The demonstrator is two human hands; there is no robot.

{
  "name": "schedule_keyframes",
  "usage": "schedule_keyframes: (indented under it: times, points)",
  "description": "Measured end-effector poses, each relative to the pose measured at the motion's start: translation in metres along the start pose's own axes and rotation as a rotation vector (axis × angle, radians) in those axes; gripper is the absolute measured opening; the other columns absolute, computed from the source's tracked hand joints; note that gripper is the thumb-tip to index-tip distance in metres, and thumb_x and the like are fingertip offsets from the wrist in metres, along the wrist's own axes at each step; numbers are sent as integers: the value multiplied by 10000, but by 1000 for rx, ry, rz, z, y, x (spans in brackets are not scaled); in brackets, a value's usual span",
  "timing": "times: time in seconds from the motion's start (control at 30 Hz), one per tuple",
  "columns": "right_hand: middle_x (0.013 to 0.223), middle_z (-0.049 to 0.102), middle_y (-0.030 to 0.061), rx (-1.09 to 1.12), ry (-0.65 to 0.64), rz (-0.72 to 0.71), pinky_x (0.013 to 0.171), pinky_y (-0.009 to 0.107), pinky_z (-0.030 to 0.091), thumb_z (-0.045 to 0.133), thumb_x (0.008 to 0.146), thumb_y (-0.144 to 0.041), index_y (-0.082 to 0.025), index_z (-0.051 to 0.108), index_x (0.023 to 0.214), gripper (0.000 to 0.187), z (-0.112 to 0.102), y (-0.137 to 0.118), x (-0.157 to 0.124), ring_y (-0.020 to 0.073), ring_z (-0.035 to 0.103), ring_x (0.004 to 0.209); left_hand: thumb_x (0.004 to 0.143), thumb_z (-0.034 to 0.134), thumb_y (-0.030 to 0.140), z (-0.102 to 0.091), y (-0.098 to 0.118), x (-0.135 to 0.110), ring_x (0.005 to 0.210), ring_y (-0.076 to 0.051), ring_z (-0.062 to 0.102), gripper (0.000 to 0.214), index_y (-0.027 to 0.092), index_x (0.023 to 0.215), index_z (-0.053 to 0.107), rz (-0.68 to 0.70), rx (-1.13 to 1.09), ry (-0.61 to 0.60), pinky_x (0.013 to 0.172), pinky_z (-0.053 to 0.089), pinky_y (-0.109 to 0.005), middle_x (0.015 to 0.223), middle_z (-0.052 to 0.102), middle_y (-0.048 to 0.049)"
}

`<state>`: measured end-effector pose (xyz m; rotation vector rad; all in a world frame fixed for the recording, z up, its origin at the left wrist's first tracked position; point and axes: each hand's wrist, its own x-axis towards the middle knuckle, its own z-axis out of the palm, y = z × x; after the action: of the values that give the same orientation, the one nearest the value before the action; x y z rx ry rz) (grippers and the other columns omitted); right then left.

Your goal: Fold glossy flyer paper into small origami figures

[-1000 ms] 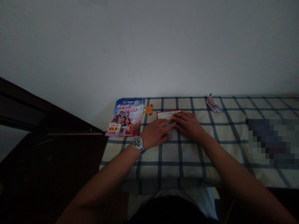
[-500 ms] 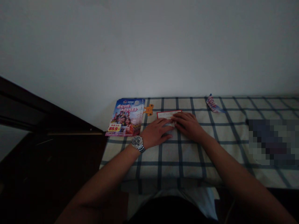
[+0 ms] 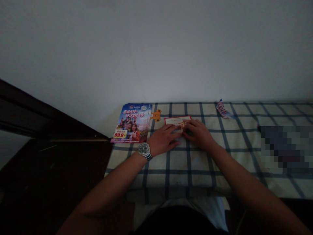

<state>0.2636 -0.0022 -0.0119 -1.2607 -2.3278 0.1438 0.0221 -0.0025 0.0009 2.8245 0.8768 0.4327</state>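
A small white paper with a red border (image 3: 176,120) lies on the checked cloth (image 3: 195,163). My left hand (image 3: 163,139), with a metal watch on its wrist, lies flat on the paper's near left part, fingers stretched out. My right hand (image 3: 198,133) rests on the paper's right end with the fingers curled down onto it. Much of the paper is hidden under both hands.
A stack of colourful flyers (image 3: 132,122) lies at the cloth's far left corner, with a small orange figure (image 3: 156,115) beside it. A crumpled printed scrap (image 3: 223,109) sits at the far edge by the wall. Dark wooden furniture (image 3: 49,156) stands to the left.
My right hand has slid slightly back toward me, uncovering a bit more of the paper's right end. My left hand has hardly moved.
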Motion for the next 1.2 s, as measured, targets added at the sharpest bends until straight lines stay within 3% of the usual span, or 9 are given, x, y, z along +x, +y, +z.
schedule_keyframes:
  times: [0.33,1.2]
  points:
    - [1003,683,71,35,-43,16,862,380,474,646,902,-219,-225,655,930,30,3,3,3,251,601,942,1018,547,441,-2,-1,0,1423,-276,428,352,230,1284,637,21,-24,-10,1187,404,-477,1514,513,-89]
    - [1011,682,81,3,16,46,872,380,507,635,913,-191,-213,675,922,47,0,0,3,255,624,957,1012,563,445,0,-2,-1,1426,-284,422,348,249,1288,645,27,-33,6,1189,404,-487,1531,479,-88]
